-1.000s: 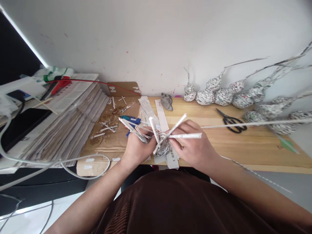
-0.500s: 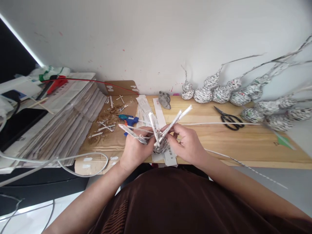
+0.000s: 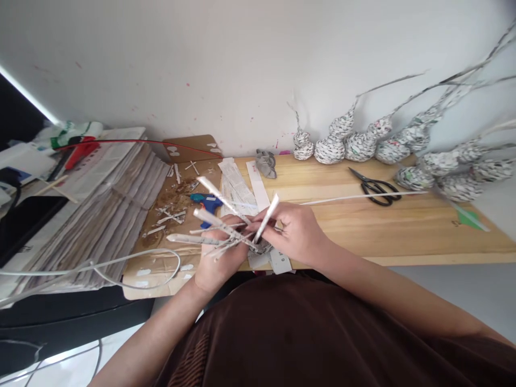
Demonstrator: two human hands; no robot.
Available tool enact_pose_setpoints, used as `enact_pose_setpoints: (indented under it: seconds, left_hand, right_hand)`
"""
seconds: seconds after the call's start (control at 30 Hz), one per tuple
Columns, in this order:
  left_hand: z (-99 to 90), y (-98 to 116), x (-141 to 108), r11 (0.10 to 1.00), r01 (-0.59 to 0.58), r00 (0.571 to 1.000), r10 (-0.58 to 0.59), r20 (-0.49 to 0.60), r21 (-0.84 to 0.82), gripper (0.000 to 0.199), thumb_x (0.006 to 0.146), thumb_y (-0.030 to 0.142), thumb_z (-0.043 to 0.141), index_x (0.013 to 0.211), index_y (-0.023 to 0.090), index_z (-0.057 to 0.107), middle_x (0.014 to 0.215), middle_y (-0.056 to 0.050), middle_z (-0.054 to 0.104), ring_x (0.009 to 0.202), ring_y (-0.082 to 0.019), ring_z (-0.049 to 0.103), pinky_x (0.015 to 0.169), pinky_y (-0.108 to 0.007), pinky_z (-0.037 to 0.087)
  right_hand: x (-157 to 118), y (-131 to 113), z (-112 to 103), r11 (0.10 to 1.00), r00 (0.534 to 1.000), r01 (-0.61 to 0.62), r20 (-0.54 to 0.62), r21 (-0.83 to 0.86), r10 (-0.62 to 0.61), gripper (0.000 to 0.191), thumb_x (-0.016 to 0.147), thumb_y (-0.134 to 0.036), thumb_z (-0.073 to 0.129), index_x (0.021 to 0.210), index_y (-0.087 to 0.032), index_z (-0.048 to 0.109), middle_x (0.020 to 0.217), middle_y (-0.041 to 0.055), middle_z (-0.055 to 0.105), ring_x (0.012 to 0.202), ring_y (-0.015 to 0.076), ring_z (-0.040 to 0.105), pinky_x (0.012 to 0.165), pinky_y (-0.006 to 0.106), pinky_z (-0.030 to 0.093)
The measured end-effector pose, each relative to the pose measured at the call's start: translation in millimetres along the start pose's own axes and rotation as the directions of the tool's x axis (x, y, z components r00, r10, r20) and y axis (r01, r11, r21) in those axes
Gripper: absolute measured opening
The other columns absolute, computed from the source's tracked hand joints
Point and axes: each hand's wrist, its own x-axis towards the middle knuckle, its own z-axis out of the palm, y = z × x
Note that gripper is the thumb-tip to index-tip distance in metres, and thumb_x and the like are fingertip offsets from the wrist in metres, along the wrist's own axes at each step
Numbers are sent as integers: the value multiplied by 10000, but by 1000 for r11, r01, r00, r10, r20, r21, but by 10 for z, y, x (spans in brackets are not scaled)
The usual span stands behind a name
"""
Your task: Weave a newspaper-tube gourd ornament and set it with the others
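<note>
Between my hands is a small woven paper piece [image 3: 264, 248], mostly covered by fingers, with several rolled newspaper tubes [image 3: 220, 194] sticking out of it. My left hand [image 3: 221, 255] is closed around its left side, and tubes fan out across the knuckles. My right hand [image 3: 296, 231] is closed at the other side, thumb and fingertips pinching at the base of an upright paper tube [image 3: 267, 216]. The fingertips of both hands almost meet, and the exact contact there is partly hidden. Beyond my right hand a long thin paper strip [image 3: 342, 199] stretches rightward.
Black-handled scissors [image 3: 377, 189] lie at right, near a row of woven paper gourds [image 3: 329, 150] by the wall. A blue glue gun [image 3: 210, 204] rests on cardboard [image 3: 161, 269] with paper scraps. A tall newspaper stack [image 3: 133, 188] and a looped white cable [image 3: 177, 255] are at left.
The tubes have swung left, more now fanning over my left hand. My right hand has shifted slightly left with the woven piece. The view has turned a little.
</note>
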Motion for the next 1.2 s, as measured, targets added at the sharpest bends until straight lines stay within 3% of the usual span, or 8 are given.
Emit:
enact_pose_setpoints:
  seconds: [0.17, 0.3, 0.43, 0.6, 0.7, 0.8, 0.93, 1.2]
  left_hand:
    - [-1, -59, -46, 991, 86, 996, -83, 30, -98, 129, 916, 253, 677, 1026, 243, 743, 1010, -45, 775, 912, -203, 721, 877, -325, 579]
    - [41, -23, -52, 996, 65, 998, -66, -7, -61, 133, 928, 258, 651, 1008, 223, 752, 1008, -52, 784, 925, -206, 732, 888, -326, 583]
    - [50, 43, -22, 991, 100, 995, -102, -15, -92, 128, 914, 254, 665, 986, 210, 760, 979, -56, 791, 905, -201, 737, 829, -317, 593]
    - [27, 73, -8, 986, 65, 995, -76, -71, -155, 98, 880, 203, 689, 949, 195, 757, 887, -45, 779, 808, -188, 717, 782, -325, 589]
    - [46, 48, -32, 987, 62, 995, -73, -64, -149, 104, 877, 222, 701, 961, 198, 757, 896, -48, 779, 813, -190, 721, 771, -321, 591]
    - [86, 25, -53, 993, 38, 992, -51, -114, -112, 82, 883, 221, 702, 943, 205, 754, 914, -46, 787, 850, -195, 734, 802, -326, 593]
    - [109, 54, -49, 995, 40, 991, -51, -127, -89, 97, 883, 153, 685, 929, 200, 756, 907, -38, 786, 869, -179, 730, 838, -299, 579]
    - [94, 113, -25, 989, 57, 991, -73, -110, -139, 128, 844, 103, 683, 902, 191, 755, 851, -19, 759, 781, -148, 703, 755, -249, 556]
  right_hand:
    - [-57, 5, -46, 983, 978, 151, 128, 101, -163, 312, 874, -355, 780, 1138, -202, 716, 1022, 76, 775, 930, 208, 699, 843, 329, 532]
    - [-97, 36, 3, 991, 991, 105, 79, 81, -111, 121, 889, -154, 687, 995, -212, 693, 975, 53, 760, 925, 201, 685, 864, 342, 520]
    - [-94, -14, -6, 990, 995, 10, 98, 143, -24, 229, 825, -32, 567, 947, -212, 638, 924, 41, 722, 880, 187, 668, 828, 324, 524]
    - [-95, -100, -56, 952, 952, 194, 188, 235, -240, 251, 836, -14, 532, 928, -237, 602, 954, 30, 732, 913, 185, 680, 861, 342, 527]
    - [-146, -60, -20, 961, 977, 188, 66, 201, -205, 265, 849, -22, 510, 959, -241, 611, 976, 41, 739, 941, 189, 700, 860, 337, 545]
    - [-202, 0, 2, 994, 992, 101, -75, 37, -97, 239, 846, -46, 544, 976, -228, 627, 967, 50, 746, 930, 202, 706, 860, 335, 548]
    - [-225, 21, -5, 991, 993, 29, -106, -134, -43, 163, 846, -92, 631, 945, -220, 650, 925, 54, 761, 918, 229, 710, 880, 359, 550]
    - [-254, 117, 155, 989, 962, 129, -252, 68, -108, 288, 838, -34, 635, 1034, -245, 618, 1040, 54, 733, 1038, 225, 724, 908, 364, 581]
